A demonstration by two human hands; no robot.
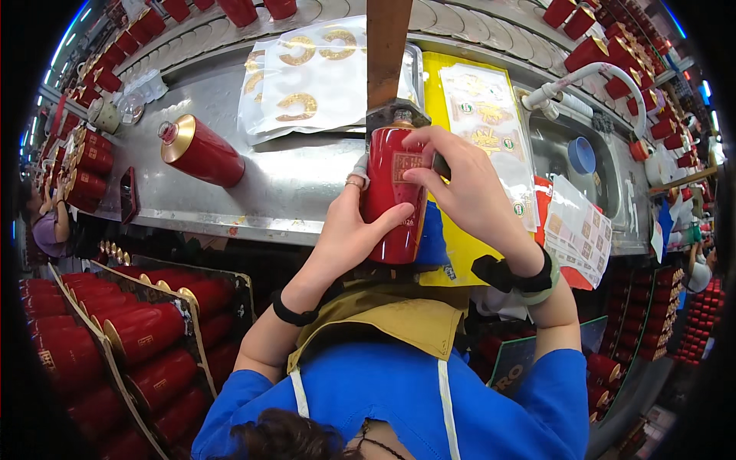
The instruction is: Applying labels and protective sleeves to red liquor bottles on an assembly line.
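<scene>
Upright in front of me stands a glossy red bottle (389, 203) with a gold-edged shoulder, its neck near a dark bracket. My left hand (356, 222) is closed round its left side, thumb across the front; a pale band is on one finger. At the bottle's upper front is a small square label (406, 165) with gold markings. My right hand (464, 172) has its thumb and a curled finger at the label's right-hand corners, fingertips against the bottle. Whether the label is fully stuck down cannot be seen. Another red bottle (207, 152) with a gold shoulder lies tilted on the metal bench (284, 192).
White sheets with gold ring-shaped decals (295, 107) lie behind. Right of the brown post (389, 46), a decal sheet (491, 115) rests on yellow board (437, 77). Farther right is a sink (613, 169) with a blue bowl (581, 156). Crates of red bottles (146, 333) stand at left.
</scene>
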